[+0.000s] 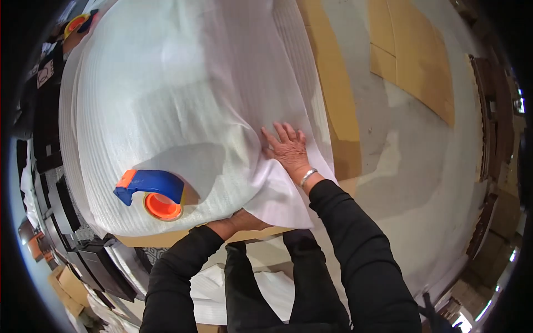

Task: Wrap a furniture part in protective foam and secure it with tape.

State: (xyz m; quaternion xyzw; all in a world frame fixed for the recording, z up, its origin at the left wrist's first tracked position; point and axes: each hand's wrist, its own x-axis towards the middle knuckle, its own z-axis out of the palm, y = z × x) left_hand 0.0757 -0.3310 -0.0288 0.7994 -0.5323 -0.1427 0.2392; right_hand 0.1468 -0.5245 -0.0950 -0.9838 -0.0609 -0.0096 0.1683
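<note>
White foam sheet [150,105] covers a large, bulky shape in front of me and hangs down in folds at its near right corner. My right hand [287,147] lies on the sheet's right side with its fingers spread, pressing on the foam. At the near edge, my left hand [242,221] reaches in under a loose flap of the foam, which hides its fingers. A blue and orange tape dispenser [158,185] rests on top of the sheet, to the left of both hands.
Cardboard [336,105] sticks out beneath the foam on the right. A flat cardboard sheet [416,55] lies on the grey floor beyond it. Dark panels [105,266] are stacked at the left. More white foam [211,291] is on the floor around my legs.
</note>
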